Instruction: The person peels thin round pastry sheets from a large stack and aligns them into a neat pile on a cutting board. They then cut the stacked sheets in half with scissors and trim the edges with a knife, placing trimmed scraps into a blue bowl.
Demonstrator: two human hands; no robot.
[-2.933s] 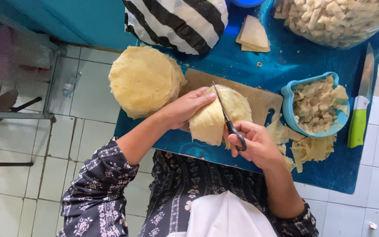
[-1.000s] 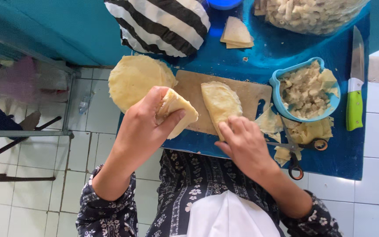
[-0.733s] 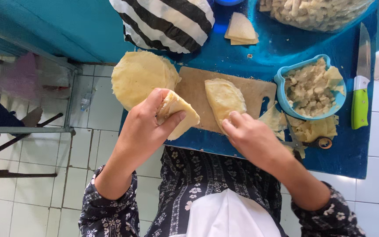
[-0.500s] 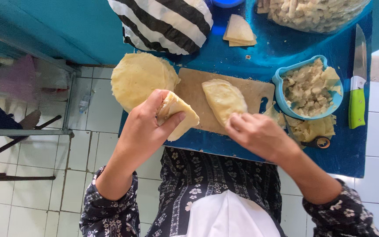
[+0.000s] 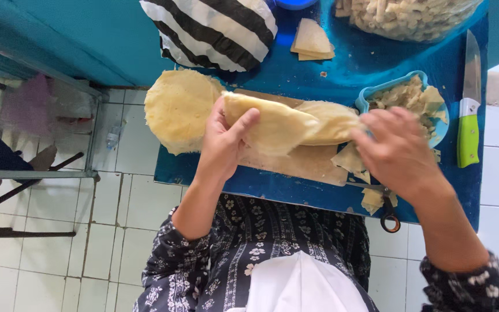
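My left hand (image 5: 222,144) is raised over the wooden cutting board (image 5: 295,167) and grips a folded half stack of thin yellow dough sheets (image 5: 267,124). A second half stack (image 5: 330,121) lies end to end with it, partly under it. My right hand (image 5: 397,153) holds the right end of that second stack, with its fingers curled over it. A full round stack of the same sheets (image 5: 177,110) sits on the blue table (image 5: 371,58), left of the board. Scissors (image 5: 387,211) lie at the table's near edge, below my right wrist.
A blue bowl (image 5: 369,92) of cut sheet pieces stands right of the board, with loose scraps (image 5: 347,159) beside it. A green-handled knife (image 5: 468,121) lies at the far right. Behind are a striped cloth (image 5: 215,26), small triangular pieces (image 5: 312,41) and a large bowl of strips (image 5: 411,17).
The round stack was cut in two with the scissors. My right hand put the scissors down and took the half on the board. My left hand brought its half over the board.
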